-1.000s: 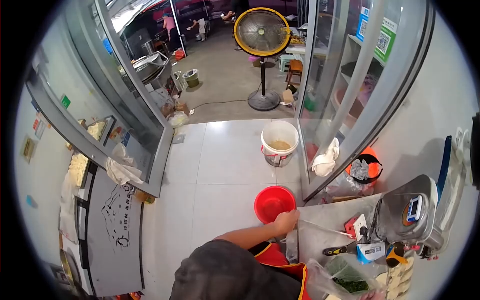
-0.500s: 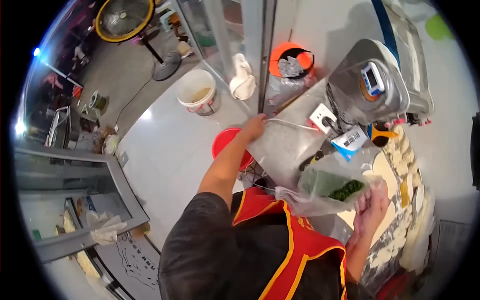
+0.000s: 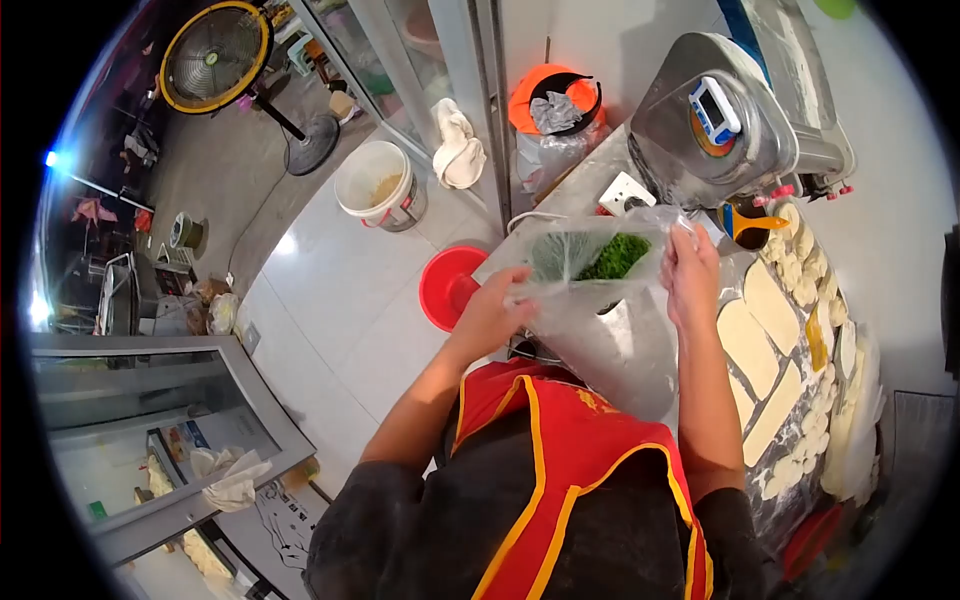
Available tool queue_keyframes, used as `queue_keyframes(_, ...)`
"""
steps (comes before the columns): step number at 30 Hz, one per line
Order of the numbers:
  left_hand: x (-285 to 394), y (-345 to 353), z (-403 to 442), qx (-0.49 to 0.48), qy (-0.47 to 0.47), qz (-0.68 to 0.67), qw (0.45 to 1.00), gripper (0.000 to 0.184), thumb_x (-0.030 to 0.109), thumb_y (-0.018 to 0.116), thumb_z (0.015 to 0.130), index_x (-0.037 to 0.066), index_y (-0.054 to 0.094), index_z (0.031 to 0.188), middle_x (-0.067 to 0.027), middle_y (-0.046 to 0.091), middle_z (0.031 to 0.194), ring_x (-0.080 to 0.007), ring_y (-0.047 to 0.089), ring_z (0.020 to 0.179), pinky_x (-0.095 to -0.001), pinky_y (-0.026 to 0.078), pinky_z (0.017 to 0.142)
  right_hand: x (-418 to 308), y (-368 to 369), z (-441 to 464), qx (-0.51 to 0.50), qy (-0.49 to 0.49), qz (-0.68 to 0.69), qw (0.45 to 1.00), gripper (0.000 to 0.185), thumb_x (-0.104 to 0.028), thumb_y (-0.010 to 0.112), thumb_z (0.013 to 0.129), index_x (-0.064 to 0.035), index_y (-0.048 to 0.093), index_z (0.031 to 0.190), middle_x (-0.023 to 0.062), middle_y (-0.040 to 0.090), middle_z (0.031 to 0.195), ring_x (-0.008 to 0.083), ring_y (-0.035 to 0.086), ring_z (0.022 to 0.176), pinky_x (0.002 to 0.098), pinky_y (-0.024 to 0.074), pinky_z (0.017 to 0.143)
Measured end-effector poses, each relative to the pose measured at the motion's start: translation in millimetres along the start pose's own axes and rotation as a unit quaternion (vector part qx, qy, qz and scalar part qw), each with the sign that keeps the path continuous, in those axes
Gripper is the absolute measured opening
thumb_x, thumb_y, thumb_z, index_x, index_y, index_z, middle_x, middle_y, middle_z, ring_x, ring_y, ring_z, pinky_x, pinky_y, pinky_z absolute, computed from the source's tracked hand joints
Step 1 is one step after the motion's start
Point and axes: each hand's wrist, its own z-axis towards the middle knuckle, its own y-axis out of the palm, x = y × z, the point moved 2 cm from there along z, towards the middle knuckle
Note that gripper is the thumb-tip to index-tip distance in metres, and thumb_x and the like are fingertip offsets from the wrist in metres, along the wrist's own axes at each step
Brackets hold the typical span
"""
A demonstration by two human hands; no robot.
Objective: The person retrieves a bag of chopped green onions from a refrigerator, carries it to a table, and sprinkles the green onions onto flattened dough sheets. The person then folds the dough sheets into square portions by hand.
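A clear plastic bag [image 3: 562,265] is stretched between my two hands over the near corner of the metal counter. Chopped green herbs [image 3: 618,257] show inside it, bunched toward the right. My left hand [image 3: 495,308] pinches the bag's left edge. On the other side, my right hand [image 3: 692,272] has its fingers closed on the bag's upper right edge. Right of that hand lie flat strips of dough [image 3: 750,345] on a floured surface, with small dough pieces [image 3: 812,430] beside them.
A red basin [image 3: 450,290] and a white bucket [image 3: 378,190] stand on the floor at left. Behind the bag are a power socket [image 3: 625,193] and a metal machine with a digital timer [image 3: 714,110]. An orange-handled brush [image 3: 758,222] rests in a dark container.
My left hand has come from the counter's far left edge to the bag and now grips it. The bag has moved up and left with my right hand and is spread wider.
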Motion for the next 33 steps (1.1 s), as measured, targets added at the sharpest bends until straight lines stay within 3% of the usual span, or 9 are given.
queue_keyframes(3,-26.2,13.5,21.1,0.066,-0.056,-0.161,0.983,0.026,0.019,0.059,0.089,0.0,0.057,0.106,-0.0085,0.064,0.094,-0.0194,0.062,0.086,-0.0311,0.048,0.082,39.7,-41.4,49.1,0.0,0.023,-0.134,0.991,0.016,-0.015,0.054,0.09,-0.0049,0.052,0.103,-0.0009,0.053,0.077,0.0082,0.047,0.057,0.0244,0.0386,0.049)
queue_keyframes(6,-16.9,14.0,23.1,0.098,-0.073,-0.398,0.909,0.019,0.019,0.055,0.091,0.002,0.059,0.1,-0.0059,0.064,0.087,-0.0161,0.062,0.076,-0.0292,0.05,0.076,43.4,-60.8,57.2,0.12,-0.107,-0.215,0.963,0.023,-0.011,0.056,0.087,-0.002,0.053,0.108,0.0082,0.058,0.094,0.0191,0.057,0.081,0.0319,0.046,0.074)
queue_keyframes(9,-7.8,8.6,18.1,0.1,-0.08,-0.52,0.844,0.019,0.018,0.053,0.092,0.004,0.058,0.104,-0.0045,0.062,0.085,-0.0168,0.061,0.074,-0.0309,0.05,0.074,-6.6,-31.6,4.6,0.187,-0.441,-0.434,0.763,0.026,-0.005,0.056,0.085,-0.0017,0.053,0.111,0.0156,0.056,0.106,0.0291,0.054,0.101,0.0369,0.0398,0.092)
queue_keyframes(11,-2.2,8.0,19.9,0.099,-0.082,-0.549,0.826,0.022,0.019,0.053,0.093,0.005,0.056,0.109,-0.003,0.06,0.081,-0.0165,0.059,0.073,-0.0313,0.049,0.072,1.9,-7.7,-11.6,0.042,-0.493,-0.404,0.769,0.027,-0.003,0.053,0.084,-0.0035,0.055,0.11,0.0172,0.058,0.1,0.0332,0.056,0.095,0.0375,0.0426,0.089)
queue_keyframes(14,2.7,8.2,22.5,0.084,-0.066,-0.559,0.822,0.028,0.02,0.052,0.094,0.007,0.052,0.118,-0.0003,0.055,0.074,-0.0133,0.055,0.067,-0.0288,0.048,0.067,43.8,14.0,-7.0,-0.207,-0.37,-0.485,0.765,0.024,-0.007,0.051,0.085,-0.0025,0.056,0.108,0.0182,0.061,0.097,0.0356,0.058,0.093,0.0422,0.0454,0.085)
queue_keyframes(18,5.0,4.4,22.2,0.056,-0.044,-0.493,0.867,0.04,0.022,0.05,0.095,0.011,0.044,0.132,0.0013,0.051,0.07,-0.0094,0.049,0.06,-0.0259,0.046,0.062,92.4,-9.7,15.8,-0.304,-0.025,-0.73,0.612,0.025,-0.017,0.055,0.085,-0.0011,0.054,0.104,0.0216,0.06,0.096,0.0389,0.06,0.091,0.0468,0.0491,0.077)
queue_keyframes(22,5.8,15.0,22.4,0.04,-0.033,-0.402,0.914,0.046,0.021,0.051,0.094,0.011,0.04,0.137,0.001,0.051,0.073,-0.007,0.05,0.064,-0.0241,0.045,0.06,100.3,-4.2,33.8,-0.184,-0.16,-0.635,0.733,0.036,-0.022,0.061,0.083,-0.0032,0.051,0.113,0.0208,0.056,0.108,0.0389,0.058,0.095,0.0473,0.0502,0.076)
queue_keyframes(28,14.4,17.9,20.3,0.102,-0.034,-0.36,0.927,0.049,0.019,0.056,0.092,0.007,0.039,0.136,-0.0034,0.058,0.087,-0.0074,0.052,0.075,-0.0233,0.045,0.064,122.6,35.6,37.9,-0.072,-0.203,-0.654,0.725,0.035,-0.019,0.065,0.079,-0.0056,0.052,0.108,0.0182,0.045,0.118,0.0397,0.047,0.108,0.0446,0.0499,0.079)
queue_keyframes(33,18.0,5.5,15.6,0.086,-0.007,-0.285,0.955,0.043,0.016,0.055,0.092,0.004,0.042,0.131,-0.0038,0.059,0.089,-0.0083,0.052,0.075,-0.0223,0.044,0.067,143.3,34.1,57.4,-0.097,-0.24,-0.626,0.736,0.016,-0.003,0.055,0.076,-0.0042,0.057,0.092,0.019,0.054,0.101,0.0397,0.056,0.092,0.044,0.0504,0.074)
